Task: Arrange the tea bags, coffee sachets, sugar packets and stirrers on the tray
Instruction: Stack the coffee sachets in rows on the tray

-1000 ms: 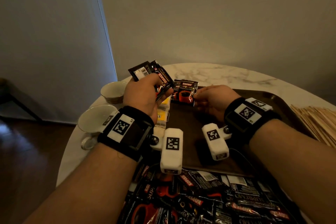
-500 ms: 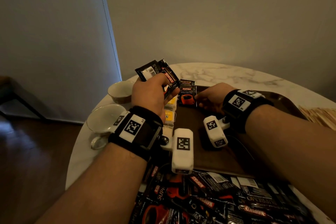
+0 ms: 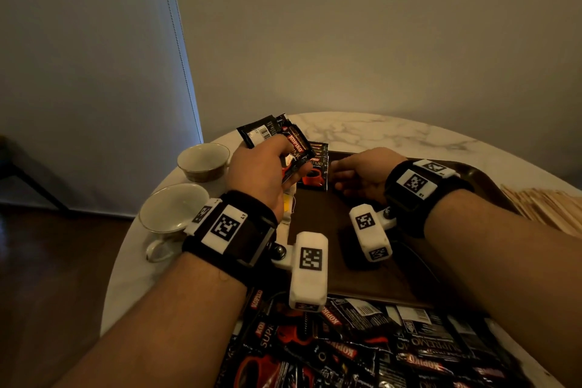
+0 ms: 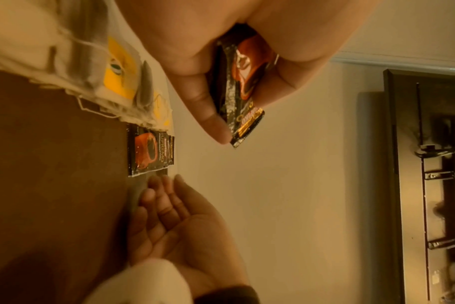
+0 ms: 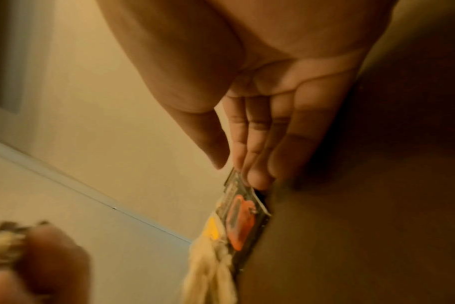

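Note:
My left hand (image 3: 283, 167) grips a small bunch of black coffee sachets (image 3: 277, 138) in the air over the far left corner of the brown tray (image 3: 362, 277); the left wrist view shows the thumb and fingers curled round these sachets (image 4: 237, 86). A stack of coffee sachets (image 3: 315, 173) lies flat in that corner. My right hand (image 3: 346, 173) is low over the tray with straight fingers (image 5: 257, 144), whose tips are at the right edge of the stack (image 5: 242, 218). Tea bags (image 3: 288, 205) with yellow tags lie along the tray's left side.
A heap of loose coffee sachets (image 3: 362, 346) covers the marble table in front of the tray. Two empty cups (image 3: 203, 161) (image 3: 173, 211) stand to the left. Wooden stirrers (image 3: 548, 208) lie at the right edge. A wall stands close behind the table.
My right hand pinched a sachet above the tray one second ago; that sachet now lies on the stack and the fingers have straightened. My left hand has kept its bunch.

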`<state>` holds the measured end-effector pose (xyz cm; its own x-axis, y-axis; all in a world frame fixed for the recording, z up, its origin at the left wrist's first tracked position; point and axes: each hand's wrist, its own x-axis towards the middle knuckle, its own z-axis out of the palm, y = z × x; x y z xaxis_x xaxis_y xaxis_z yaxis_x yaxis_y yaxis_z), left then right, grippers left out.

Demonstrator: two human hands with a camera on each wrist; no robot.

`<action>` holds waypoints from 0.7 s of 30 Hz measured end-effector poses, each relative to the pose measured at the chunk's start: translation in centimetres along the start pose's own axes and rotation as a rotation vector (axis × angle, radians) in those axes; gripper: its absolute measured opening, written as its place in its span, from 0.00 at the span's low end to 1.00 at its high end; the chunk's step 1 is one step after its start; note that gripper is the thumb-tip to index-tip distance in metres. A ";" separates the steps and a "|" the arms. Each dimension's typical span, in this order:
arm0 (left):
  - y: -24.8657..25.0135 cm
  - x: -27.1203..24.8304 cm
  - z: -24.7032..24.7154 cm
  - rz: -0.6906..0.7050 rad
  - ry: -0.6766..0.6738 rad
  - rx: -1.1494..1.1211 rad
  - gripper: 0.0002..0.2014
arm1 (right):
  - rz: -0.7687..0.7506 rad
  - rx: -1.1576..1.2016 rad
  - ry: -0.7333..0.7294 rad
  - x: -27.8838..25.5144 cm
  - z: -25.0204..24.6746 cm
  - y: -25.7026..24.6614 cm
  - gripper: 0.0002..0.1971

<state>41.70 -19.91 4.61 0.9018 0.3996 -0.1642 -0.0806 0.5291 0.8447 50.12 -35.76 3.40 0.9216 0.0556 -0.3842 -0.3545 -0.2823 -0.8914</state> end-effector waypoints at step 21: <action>-0.5 -1.9 0.4 -0.114 -0.392 0.201 0.24 | -0.272 0.645 -0.306 -4.6 -2.6 2.5 0.21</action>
<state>40.23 -21.27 4.67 0.9959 0.0128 -0.0898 0.0782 0.3817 0.9210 45.40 -39.26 3.55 0.9381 0.3325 -0.0969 -0.2301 0.3892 -0.8920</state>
